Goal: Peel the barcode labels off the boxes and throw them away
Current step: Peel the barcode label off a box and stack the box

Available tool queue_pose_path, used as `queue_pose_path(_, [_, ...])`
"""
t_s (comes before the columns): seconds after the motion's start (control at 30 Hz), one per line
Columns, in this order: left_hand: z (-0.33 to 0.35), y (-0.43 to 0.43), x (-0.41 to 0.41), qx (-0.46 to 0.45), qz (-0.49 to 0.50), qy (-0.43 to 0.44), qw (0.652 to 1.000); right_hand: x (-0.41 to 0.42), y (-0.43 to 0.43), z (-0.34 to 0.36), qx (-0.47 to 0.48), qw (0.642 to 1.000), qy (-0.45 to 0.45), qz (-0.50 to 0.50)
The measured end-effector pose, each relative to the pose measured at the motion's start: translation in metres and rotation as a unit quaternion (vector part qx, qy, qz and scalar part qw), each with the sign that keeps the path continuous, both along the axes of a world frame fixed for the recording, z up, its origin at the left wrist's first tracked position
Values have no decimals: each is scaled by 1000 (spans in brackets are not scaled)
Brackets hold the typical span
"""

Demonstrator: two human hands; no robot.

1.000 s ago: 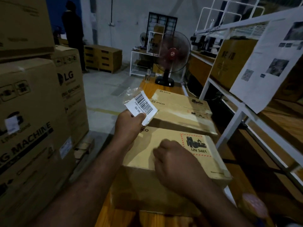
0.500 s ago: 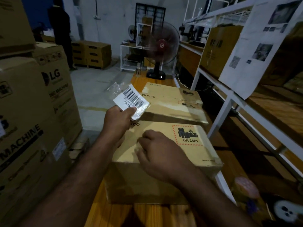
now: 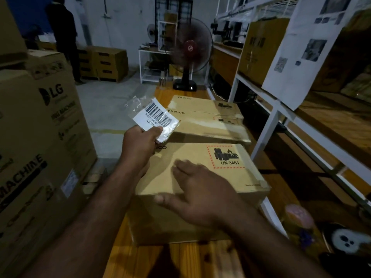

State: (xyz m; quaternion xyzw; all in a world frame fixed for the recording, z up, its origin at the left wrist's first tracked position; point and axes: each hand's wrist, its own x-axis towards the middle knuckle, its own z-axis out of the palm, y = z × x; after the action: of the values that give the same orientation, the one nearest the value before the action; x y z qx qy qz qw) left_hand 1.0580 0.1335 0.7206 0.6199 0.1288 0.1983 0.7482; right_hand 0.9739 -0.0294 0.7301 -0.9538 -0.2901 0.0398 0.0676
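My left hand [image 3: 138, 145] pinches a white barcode label [image 3: 155, 117] with clear tape stuck around it, held up above the far left corner of the near brown PICO box [image 3: 200, 157]. That box lies on a wooden bench and carries a red-framed UN 3481 mark. My right hand [image 3: 198, 193] hovers over the box's near top edge, fingers spread, holding nothing. A second PICO box [image 3: 206, 119] lies just behind the first, with tape across its top.
Tall LG cartons [image 3: 40, 137] stand stacked at the left. A white shelf rack [image 3: 281, 113] with boxes and a hanging sheet of paper lines the right. A standing fan [image 3: 188, 49] is at the bench's far end. A person [image 3: 62, 33] stands at the back left.
My right hand has opened from a loose fist on the box top and slid toward the box's near edge. My left hand keeps holding the label up in about the same place.
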Motion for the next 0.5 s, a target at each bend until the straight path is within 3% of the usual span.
queue_pose_path(0.17, [-2, 1, 1, 22, -8, 8, 1000, 25, -11, 2, -12, 999, 20, -32])
queue_pose_path(0.33, [3, 2, -4, 106, -1, 20, 994, 55, 33, -6, -9, 999, -36, -40])
queue_pose_path(0.5, [2, -2, -3, 32, 10, 0, 999, 3, 8, -2, -4, 1000, 8, 2])
